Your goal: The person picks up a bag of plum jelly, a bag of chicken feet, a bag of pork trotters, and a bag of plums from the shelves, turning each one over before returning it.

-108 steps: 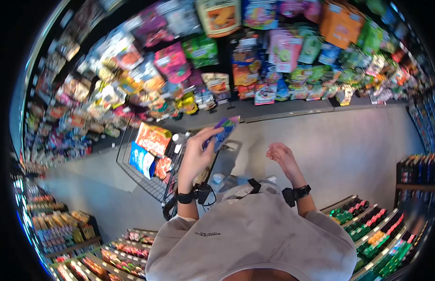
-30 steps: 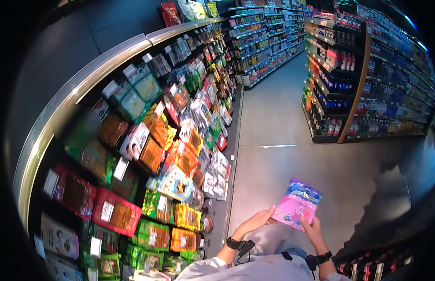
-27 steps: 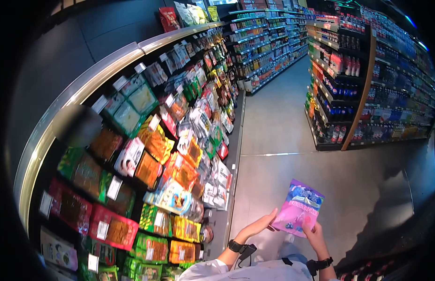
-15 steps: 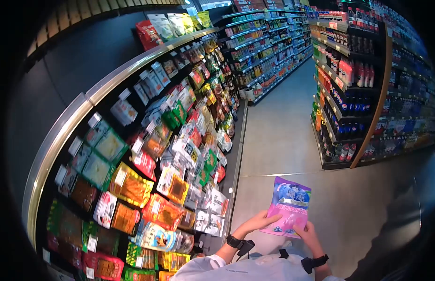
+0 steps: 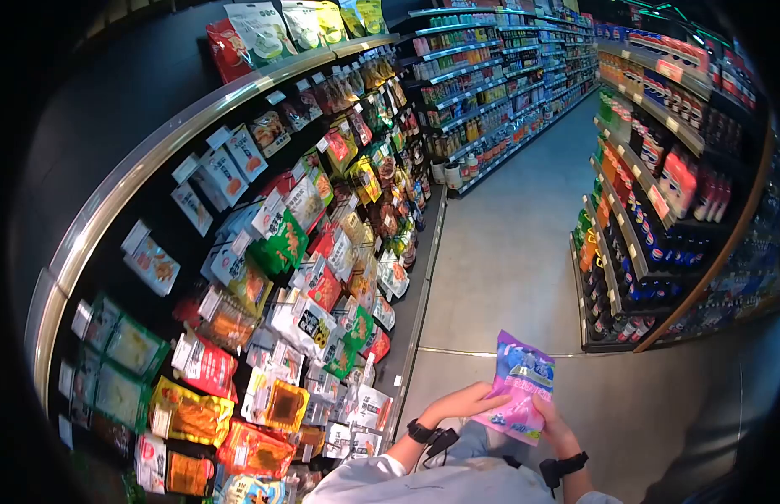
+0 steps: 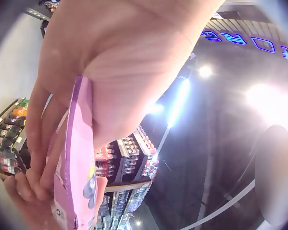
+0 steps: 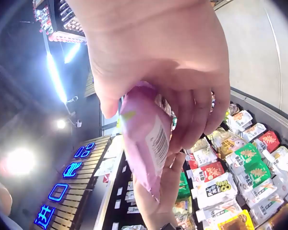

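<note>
Two hands, one pink packet

We grip the pink snack packet with both hands low in the near aisle: left hand curled on its left edge, right hand on its lower right. Only our right wrist view shows the barcode on its back. From the head we see hanging snack bags to the left and drink shelves far right.
</note>
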Demonstrator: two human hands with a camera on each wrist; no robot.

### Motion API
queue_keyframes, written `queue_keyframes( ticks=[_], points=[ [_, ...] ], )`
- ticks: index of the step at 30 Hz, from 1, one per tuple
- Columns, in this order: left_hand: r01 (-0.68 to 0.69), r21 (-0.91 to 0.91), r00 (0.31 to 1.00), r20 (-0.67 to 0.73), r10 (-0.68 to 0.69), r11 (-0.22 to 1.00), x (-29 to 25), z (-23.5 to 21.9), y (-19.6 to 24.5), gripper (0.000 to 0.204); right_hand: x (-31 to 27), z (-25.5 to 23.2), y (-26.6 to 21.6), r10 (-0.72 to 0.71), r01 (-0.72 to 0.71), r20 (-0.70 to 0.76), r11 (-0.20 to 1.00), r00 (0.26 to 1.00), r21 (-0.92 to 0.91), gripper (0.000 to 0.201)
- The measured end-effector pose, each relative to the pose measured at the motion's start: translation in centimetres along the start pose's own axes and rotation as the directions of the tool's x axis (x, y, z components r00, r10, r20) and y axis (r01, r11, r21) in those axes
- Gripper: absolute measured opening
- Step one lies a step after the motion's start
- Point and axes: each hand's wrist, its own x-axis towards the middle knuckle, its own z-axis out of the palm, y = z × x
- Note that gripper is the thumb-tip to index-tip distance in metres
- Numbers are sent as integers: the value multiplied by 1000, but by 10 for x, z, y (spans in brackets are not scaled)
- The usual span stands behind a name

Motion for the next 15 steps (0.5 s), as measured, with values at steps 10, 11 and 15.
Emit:
queue_keyframes(
  ticks=[10, 11, 15],
  points=[
    [49, -189, 994, 103, -30, 981, 158, -195, -29, 46, 195, 44, -131, -299, 188, -169, 859, 939, -476, 28],
    [70, -189, 993, 103, -51, 979, 173, -211, -29, 46, 216, 45, -140, -325, 213, -166, 853, 931, -477, 29],
    [-70, -275, 989, 109, 103, 959, 238, -260, -59, 44, 299, 30, -170, -345, 229, -140, 824, 928, -518, 33]
  ],
)
